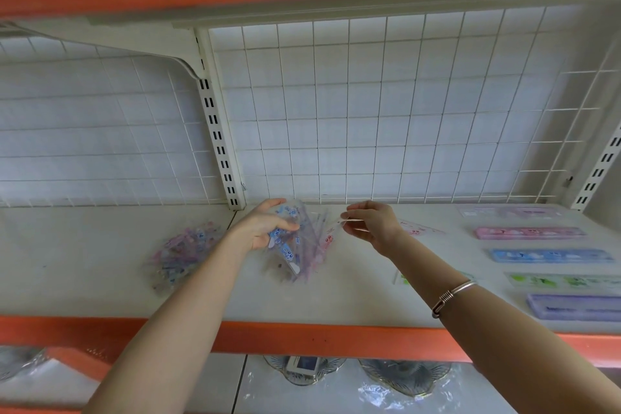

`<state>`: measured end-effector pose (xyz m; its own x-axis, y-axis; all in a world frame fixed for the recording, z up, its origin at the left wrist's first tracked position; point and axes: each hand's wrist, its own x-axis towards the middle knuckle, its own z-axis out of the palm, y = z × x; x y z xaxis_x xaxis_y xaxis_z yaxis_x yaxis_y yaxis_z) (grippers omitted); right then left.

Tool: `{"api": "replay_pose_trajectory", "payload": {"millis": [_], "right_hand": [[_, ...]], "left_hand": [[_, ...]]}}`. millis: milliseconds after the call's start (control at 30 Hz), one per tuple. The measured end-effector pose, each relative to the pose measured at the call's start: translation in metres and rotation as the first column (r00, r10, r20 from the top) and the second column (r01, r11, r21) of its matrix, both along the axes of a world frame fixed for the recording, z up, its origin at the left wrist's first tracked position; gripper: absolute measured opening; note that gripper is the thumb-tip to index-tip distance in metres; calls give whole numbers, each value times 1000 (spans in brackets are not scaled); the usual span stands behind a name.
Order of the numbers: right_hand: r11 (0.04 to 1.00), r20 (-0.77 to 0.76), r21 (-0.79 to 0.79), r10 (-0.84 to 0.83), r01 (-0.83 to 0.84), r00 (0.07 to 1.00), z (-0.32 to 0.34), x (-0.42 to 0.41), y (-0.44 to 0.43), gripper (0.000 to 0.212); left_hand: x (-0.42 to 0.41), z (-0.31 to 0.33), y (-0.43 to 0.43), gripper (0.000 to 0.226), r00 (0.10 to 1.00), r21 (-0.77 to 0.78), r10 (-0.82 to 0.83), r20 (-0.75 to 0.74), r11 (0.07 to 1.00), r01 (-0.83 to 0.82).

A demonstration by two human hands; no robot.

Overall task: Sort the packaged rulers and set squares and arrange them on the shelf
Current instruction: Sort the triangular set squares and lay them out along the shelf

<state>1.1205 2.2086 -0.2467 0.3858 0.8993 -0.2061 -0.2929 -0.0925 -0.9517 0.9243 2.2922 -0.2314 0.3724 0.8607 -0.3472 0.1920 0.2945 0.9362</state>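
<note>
Just behind the shelf's point(336, 299) orange front edge point(302, 336), packaged rulers are lying at the right in a column running back from that edge: purple point(571, 307), green point(564, 281), blue point(551, 255), pink point(529, 232). Farther back from the edge, the left hand point(260, 227) is gripping a fanned bundle of packaged set squares point(292, 259), while the right hand point(373, 223) is pinching the clear wrapper of one pack point(331, 232) at its side. A loose pile of packs point(181, 252) is lying equally far back, at the left.

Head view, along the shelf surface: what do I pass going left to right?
Loose pile of packaged pieces → left hand gripping a fanned bundle of packages → clear package pinched by right hand → pink set square package → column of laid-out rulers.
</note>
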Motion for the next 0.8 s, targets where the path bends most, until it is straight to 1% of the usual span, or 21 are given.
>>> {"api": "replay_pose_trajectory", "payload": {"millis": [67,167,367,500,700,800], "right_hand": [[1000,23,4,10,-10,1000,0,1,-2,16],[1000,18,-2,3,-3,1000,-2,3,-3,17],[1000,1,-12,10,-10,1000,-4,6,-7,15],[1000,-24,-9,16,-16,1000,-5,7,-9,14],[1000,-43,-4,17,-17,999,-4,4,-12,13],[1000,-55,-8,5,-5,998,-5,4,-12,12]], "left_hand": [[3,0,-4,77,1000,-16,-22,0,1000,22],[5,-2,-6,78,1000,-21,-28,12,999,28],[8,-7,-8,80,999,43,3,46,999,-5],[9,-7,-11,81,999,91,-7,34,996,4],[11,-8,-17,92,998,137,-41,55,990,33],[12,-5,-24,89,996,136,-58,75,990,47]]}}
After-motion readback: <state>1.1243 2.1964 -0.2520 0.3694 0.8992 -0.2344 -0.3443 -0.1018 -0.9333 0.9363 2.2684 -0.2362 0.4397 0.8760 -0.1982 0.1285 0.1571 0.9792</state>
